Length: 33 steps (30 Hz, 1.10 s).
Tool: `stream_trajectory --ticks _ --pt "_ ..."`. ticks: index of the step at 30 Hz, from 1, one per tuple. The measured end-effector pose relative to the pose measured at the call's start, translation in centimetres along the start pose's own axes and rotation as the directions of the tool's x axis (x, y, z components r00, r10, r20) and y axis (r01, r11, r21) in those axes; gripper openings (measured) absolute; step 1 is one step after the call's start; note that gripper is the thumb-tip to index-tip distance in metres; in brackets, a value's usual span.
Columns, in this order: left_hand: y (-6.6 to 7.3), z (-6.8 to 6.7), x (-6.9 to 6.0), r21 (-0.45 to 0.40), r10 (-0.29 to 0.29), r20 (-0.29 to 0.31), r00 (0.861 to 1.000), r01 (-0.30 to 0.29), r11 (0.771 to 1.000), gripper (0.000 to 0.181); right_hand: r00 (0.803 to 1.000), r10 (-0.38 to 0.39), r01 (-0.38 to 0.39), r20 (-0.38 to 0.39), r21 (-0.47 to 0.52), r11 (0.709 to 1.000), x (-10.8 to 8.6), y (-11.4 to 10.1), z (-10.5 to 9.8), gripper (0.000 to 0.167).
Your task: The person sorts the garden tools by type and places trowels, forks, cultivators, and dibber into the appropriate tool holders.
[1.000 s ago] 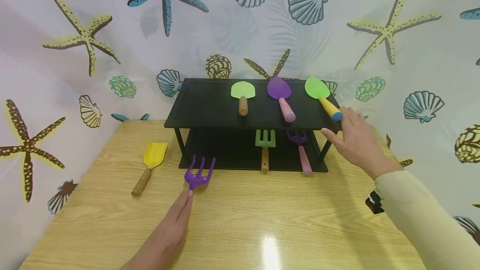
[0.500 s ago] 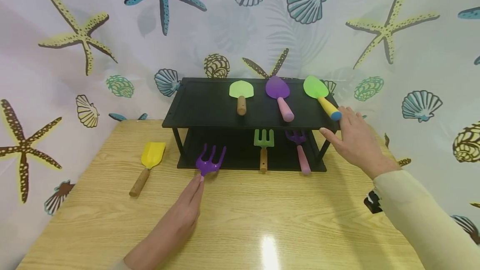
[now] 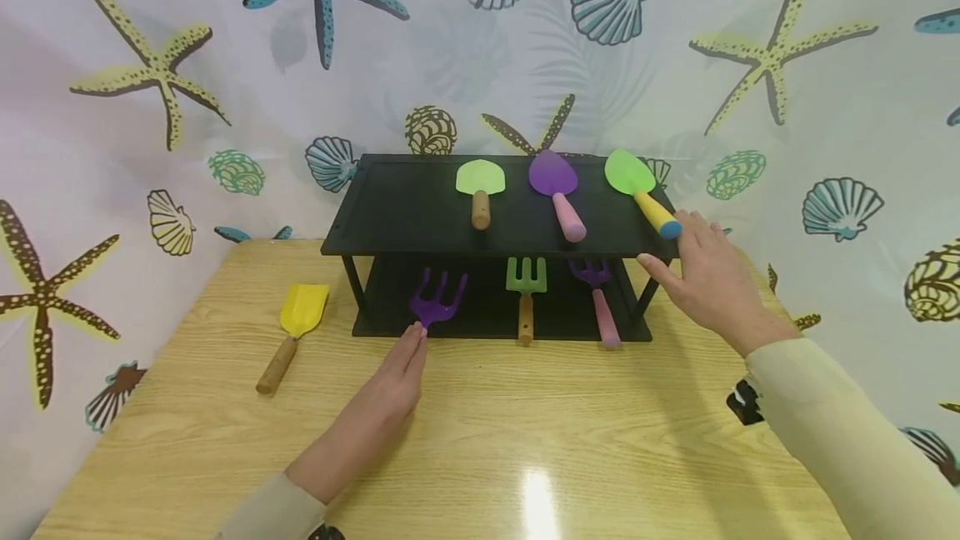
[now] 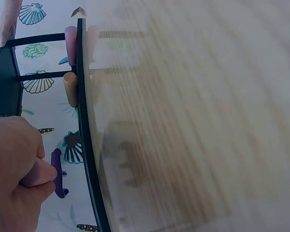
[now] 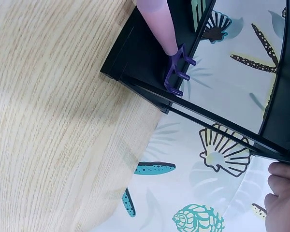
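My left hand (image 3: pixel 390 390) grips a purple toy garden fork (image 3: pixel 437 307), its handle mostly hidden in the hand. The fork's three tines point into the opening between the tiers of a black two-tier rack (image 3: pixel 405 207). In the left wrist view the left hand (image 4: pixel 14 174) covers the handle, and the fork's purple head (image 4: pixel 59 176) stands out past the fingers. My right hand (image 3: pixel 708 277) rests at the right end of the upper tier, fingers beside a green trowel (image 3: pixel 652 205) with a yellow handle.
On the upper tier lie a purple trowel (image 3: pixel 555 177) and a pale green trowel (image 3: pixel 481 182). The lower tier bears a green fork (image 3: pixel 527 282) and another purple fork (image 3: pixel 603 307) with a pink handle. A yellow shovel (image 3: pixel 300 315) lies on the wooden table (image 3: pixel 487 432) at left.
My left hand has carried the purple fork forward and to the right, from in front of the rack to the lower tier's opening. The right hand stays at the rack's end.
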<state>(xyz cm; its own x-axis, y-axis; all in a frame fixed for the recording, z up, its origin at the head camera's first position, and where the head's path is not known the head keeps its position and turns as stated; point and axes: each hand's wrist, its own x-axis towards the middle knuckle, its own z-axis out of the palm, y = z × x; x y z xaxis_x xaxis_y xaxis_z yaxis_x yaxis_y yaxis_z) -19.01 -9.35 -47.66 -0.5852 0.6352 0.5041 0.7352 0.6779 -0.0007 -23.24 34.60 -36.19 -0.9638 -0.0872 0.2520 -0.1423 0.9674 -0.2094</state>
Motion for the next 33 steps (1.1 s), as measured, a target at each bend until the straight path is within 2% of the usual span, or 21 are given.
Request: stream_trajectory --ticks 3,9,14,21,26,33 --pt "0.0 0.5 0.8 0.021 -0.025 0.05 0.998 0.024 0.999 0.038 1.0 -0.001 0.001 0.0 -0.003 1.0 0.0 0.0 0.0 0.094" --pt "0.0 1.5 2.3 0.074 -0.077 0.119 0.99 0.069 0.995 0.044 1.0 -0.003 0.003 0.002 -0.004 1.0 0.1 -0.1 0.0 0.094" --pt "0.1 2.6 3.5 0.091 -0.095 0.123 0.988 0.084 0.992 0.041 1.0 -0.004 0.004 -0.003 -0.004 1.0 0.1 0.1 0.1 0.094" --pt "0.6 4.1 5.1 -0.016 -0.163 0.133 0.978 0.166 0.986 0.039 1.0 -0.006 0.006 -0.005 0.0 1.0 0.1 -0.1 0.1 0.094" --pt "0.8 5.0 5.8 0.003 -0.186 0.111 0.976 0.187 0.982 0.039 1.0 -0.003 0.003 -0.007 0.008 1.0 0.0 -0.1 0.0 0.093" --pt "1.2 5.7 6.7 0.047 -0.185 0.106 0.977 0.181 0.982 0.04 1.0 0.002 -0.002 -0.003 0.009 1.0 -0.1 -0.1 0.0 0.093"
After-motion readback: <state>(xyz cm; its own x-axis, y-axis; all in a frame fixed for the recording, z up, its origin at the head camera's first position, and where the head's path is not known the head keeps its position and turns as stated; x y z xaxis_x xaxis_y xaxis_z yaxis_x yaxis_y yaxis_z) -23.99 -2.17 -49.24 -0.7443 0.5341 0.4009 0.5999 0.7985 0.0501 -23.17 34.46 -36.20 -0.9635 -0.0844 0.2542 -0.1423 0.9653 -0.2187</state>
